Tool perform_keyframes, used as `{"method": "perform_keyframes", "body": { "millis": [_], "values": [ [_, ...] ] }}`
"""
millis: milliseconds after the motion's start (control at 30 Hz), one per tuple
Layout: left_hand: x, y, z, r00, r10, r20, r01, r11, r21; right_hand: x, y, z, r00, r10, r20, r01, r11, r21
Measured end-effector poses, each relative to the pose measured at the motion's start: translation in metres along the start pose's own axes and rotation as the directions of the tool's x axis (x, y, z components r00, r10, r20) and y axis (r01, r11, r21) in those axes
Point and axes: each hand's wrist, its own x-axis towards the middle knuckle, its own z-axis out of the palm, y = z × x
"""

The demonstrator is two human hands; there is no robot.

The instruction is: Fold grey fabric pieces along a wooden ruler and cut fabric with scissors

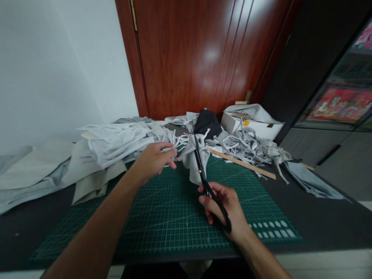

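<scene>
Black scissors [203, 178] are in my right hand [222, 207], whose fingers wrap the handles; the blades point away from me. Beneath and beside the blades is a light grey fabric piece [193, 164] with thin strips at its upper edge. My left hand [157, 161] is just left of that fabric, fingers apart, near some thin white strips. Whether its fingertips touch a strip is hard to tell. Both hands are above a green cutting mat [168, 217].
Grey and white fabric stacks [116, 141] lie at left. A wooden strip [242, 163], tangled cloth strips [250, 145] and a white box [264, 128] are at right. Behind the mat sits a black cloth item [207, 123]. Folded grey fabric [312, 180] rests far right.
</scene>
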Motion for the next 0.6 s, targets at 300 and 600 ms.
{"method": "perform_keyframes", "body": {
  "millis": [300,600],
  "values": [
    [0.065,-0.017,0.006,0.891,0.137,0.432,0.087,0.884,-0.459,-0.004,-0.003,0.001,0.998,-0.011,0.055,0.012,1.0,-0.019],
    [0.063,-0.026,0.008,0.897,0.187,0.401,0.108,0.786,-0.609,-0.005,0.001,0.001,0.997,0.003,0.074,0.0,0.999,-0.039]
  ]
}}
